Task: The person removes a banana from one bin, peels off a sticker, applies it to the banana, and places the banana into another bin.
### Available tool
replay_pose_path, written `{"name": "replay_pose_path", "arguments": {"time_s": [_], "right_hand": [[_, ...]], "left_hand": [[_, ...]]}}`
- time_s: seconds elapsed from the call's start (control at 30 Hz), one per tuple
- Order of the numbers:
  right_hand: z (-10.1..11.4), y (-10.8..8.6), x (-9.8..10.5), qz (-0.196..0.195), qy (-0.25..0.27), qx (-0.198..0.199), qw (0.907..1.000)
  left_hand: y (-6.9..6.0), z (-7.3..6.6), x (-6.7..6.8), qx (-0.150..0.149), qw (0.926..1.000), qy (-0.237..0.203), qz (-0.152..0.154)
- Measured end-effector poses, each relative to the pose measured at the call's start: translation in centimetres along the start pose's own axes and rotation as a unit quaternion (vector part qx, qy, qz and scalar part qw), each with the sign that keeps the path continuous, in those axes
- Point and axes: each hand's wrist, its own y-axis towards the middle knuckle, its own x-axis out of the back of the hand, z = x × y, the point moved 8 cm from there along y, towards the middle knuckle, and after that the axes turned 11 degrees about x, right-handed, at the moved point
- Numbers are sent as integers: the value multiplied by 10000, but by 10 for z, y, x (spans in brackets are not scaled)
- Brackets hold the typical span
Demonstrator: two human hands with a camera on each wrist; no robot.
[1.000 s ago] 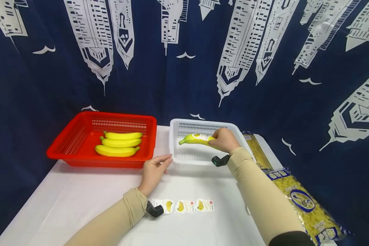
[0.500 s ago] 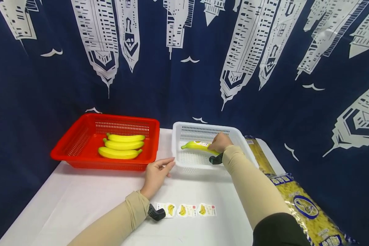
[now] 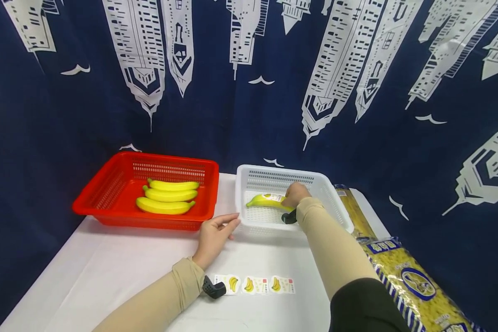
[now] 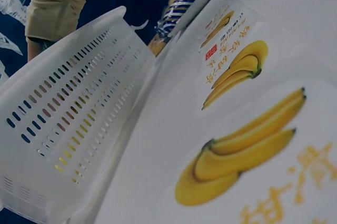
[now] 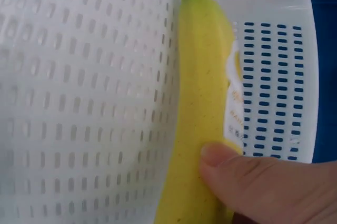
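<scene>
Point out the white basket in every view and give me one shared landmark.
Head: white basket, just right of centre.
Left wrist: white basket, its slotted outer side filling the left.
Right wrist: white basket, filling most of the picture.
Shared landmark: right hand, only a sliver in the left wrist view.

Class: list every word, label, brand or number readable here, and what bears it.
Nothing reads with certainty.
Row of three stickers: Chinese characters, tilted, cropped or small.
Sticker on held banana: small print, blurred.
Large bag: white lettering on blue, too small.
Bag behind: marks too small.
</scene>
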Motion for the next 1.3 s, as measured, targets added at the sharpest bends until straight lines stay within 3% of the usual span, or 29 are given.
{"name": "replay_pose_path", "arguments": {"time_s": [0.37,0.73,0.93,1.3], "right_hand": [[-4,16,-17,-167,-284,253,9991],[-5,25,-17,-237,-393,329,9984],[0,26,-16,-434,-534,522,9963],[2,34,-12,-606,-307,371,9970]], "left_hand": [[-3,-1,-6,-95,9999,-26,85],[-3,0,-9,-96,9998,43,158],[-3,1,-9,-81,9999,64,117],[-2,-4,-1,-229,9997,42,-100]]}}
